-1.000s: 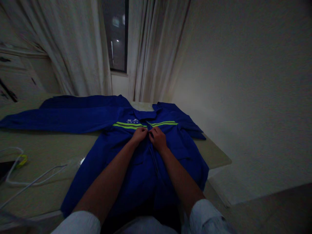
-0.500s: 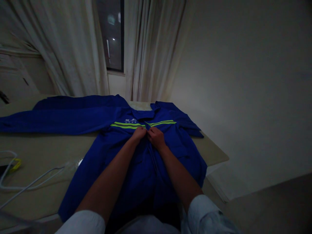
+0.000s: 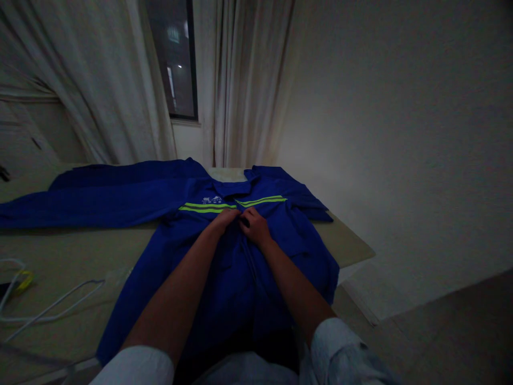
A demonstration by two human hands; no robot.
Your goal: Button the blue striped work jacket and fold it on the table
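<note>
A blue work jacket point(image 3: 224, 278) with yellow-green and grey chest stripes lies spread front side up, its collar at the far end. One sleeve stretches far to the left; the lower hem hangs over the near edge. My left hand point(image 3: 226, 218) pinches the front edge of the jacket just below the stripes. Right beside it, my right hand point(image 3: 255, 225) has its fingers curled on the other front edge, closed on the cloth. Whether a button or fastener lies between the fingertips is too dark and small to see.
The jacket rests on a pale table point(image 3: 352, 246) whose right corner is near the wall point(image 3: 401, 133). White cables point(image 3: 60, 310) and a yellow item point(image 3: 24, 282) lie at the left. Behind are curtains point(image 3: 244, 85) and a dark window point(image 3: 174, 64).
Fingers of my right hand have shifted and curled differently at the front edge. My left hand has flattened slightly. The view has turned a little; the jacket lies much the same.
</note>
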